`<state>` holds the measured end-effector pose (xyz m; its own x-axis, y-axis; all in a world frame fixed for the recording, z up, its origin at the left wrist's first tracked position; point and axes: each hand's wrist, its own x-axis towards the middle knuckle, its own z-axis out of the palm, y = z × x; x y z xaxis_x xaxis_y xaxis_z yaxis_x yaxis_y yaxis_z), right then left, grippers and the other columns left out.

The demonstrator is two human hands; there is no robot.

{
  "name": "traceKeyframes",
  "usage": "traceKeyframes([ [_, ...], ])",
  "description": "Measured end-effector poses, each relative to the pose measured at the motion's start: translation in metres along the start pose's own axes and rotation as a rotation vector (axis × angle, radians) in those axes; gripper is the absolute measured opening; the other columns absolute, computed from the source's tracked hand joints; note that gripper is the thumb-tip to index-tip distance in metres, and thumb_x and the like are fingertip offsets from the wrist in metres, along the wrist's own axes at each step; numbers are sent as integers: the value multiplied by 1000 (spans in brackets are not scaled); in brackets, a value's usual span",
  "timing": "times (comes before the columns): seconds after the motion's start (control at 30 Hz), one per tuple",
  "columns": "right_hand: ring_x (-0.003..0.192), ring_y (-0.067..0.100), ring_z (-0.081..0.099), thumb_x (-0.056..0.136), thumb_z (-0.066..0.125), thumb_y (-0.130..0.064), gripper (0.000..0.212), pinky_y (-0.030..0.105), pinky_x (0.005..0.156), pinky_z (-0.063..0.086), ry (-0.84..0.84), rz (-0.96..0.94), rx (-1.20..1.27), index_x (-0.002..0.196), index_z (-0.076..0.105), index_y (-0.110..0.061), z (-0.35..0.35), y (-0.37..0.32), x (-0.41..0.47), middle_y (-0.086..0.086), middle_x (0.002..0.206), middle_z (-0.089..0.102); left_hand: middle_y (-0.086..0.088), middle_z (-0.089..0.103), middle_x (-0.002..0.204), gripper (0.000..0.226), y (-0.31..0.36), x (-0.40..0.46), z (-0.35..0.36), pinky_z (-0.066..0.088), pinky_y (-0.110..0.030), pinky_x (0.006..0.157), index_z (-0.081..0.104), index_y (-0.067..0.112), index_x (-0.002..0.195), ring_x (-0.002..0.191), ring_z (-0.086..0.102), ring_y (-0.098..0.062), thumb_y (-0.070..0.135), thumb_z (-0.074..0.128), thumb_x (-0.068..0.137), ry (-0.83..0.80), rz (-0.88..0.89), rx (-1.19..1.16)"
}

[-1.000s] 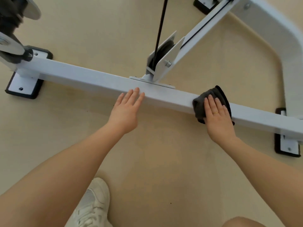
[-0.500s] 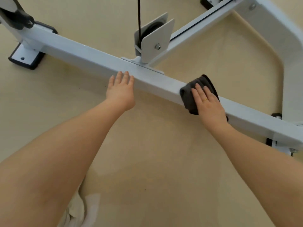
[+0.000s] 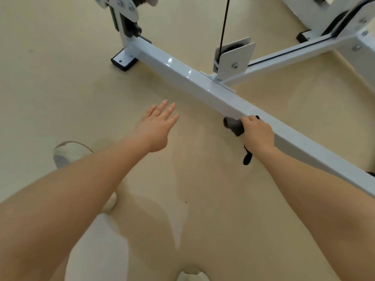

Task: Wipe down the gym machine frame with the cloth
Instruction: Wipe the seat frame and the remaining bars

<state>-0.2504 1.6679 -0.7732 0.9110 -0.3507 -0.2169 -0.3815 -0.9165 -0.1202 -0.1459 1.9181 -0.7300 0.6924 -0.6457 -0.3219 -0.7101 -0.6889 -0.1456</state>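
Cloth [image 3: 233, 125] gripped at frame [image 3: 182, 73] near edge, right hand [image 3: 256, 132] | left hand [image 3: 156, 128] fingers spread over floor [image 3: 60, 88]

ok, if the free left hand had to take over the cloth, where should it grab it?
Probably the bunched end of the cloth sticking out left of the right hand, approached from the left along the beam. That end is bare; the left hand hangs open nearby.
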Motion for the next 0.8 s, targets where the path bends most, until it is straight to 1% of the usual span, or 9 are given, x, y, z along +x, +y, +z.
traceKeyframes([
  [0.1,88,30,50,85,44,2,23,35,72,39,14,-151,237,105,48,-10,-28,-47,-7,12,105,54,-3,-11,156,69,-18,-32,-37,-5,-34,114,15,18,146,142,-12,-20,4,41,84,38,-90,-36],
  [0.17,81,29,51,92,43,-8,12,36,68,40,-61,-271,421,103,43,-11,-47,-76,-18,12,100,56,-5,-8,156,64,-24,-48,-63,2,-35,114,27,15,142,143,-5,-20,1,43,82,90,-111,-65],
  [0.23,74,27,54,96,40,-16,19,37,66,42,-89,-349,503,114,38,-11,-67,-104,-33,8,88,58,-5,-4,156,60,-28,-62,-87,7,-35,113,32,13,139,143,0,-21,-1,42,81,142,-120,-99],
  [0.3,71,23,50,97,39,-16,25,33,65,38,-24,-359,534,120,36,-9,-91,-128,-46,2,83,51,-5,-1,156,60,-36,-75,-109,9,-35,113,32,13,139,143,4,-22,-2,42,82,192,-113,-105],
  [0.4,76,25,52,98,40,-22,22,34,68,40,-16,-469,443,116,42,-10,-135,-157,-59,3,83,52,-5,12,155,57,-59,-98,-141,25,-36,108,37,11,137,139,21,-25,-1,44,82,267,-100,-179],
  [0.5,78,23,50,99,36,-29,24,30,67,35,-23,-526,300,110,51,-14,-183,-175,-69,6,88,56,-2,28,149,52,-84,-122,-174,38,-36,93,39,12,136,129,38,-25,3,45,85,391,-131,-280],
  [0.63,83,25,49,99,37,-28,28,30,71,37,28,-506,233,112,54,-10,-244,-199,-96,12,99,59,-5,50,130,48,-101,-157,-218,39,-30,77,43,18,134,109,53,-25,7,44,87,496,-133,-335],
  [0.7,85,25,49,100,36,-30,29,31,73,38,-14,-474,199,112,53,-10,-277,-208,-115,12,101,59,-5,54,126,43,-103,-176,-243,40,-30,79,47,16,131,108,53,-24,9,45,88,452,-114,-350],
  [0.8,84,23,47,99,37,-30,27,31,73,36,-200,-484,12,110,52,-10,-330,-225,-147,11,106,56,-6,59,118,33,-109,-207,-278,38,-28,80,60,14,118,104,54,-23,12,42,90,323,-107,-372],
])
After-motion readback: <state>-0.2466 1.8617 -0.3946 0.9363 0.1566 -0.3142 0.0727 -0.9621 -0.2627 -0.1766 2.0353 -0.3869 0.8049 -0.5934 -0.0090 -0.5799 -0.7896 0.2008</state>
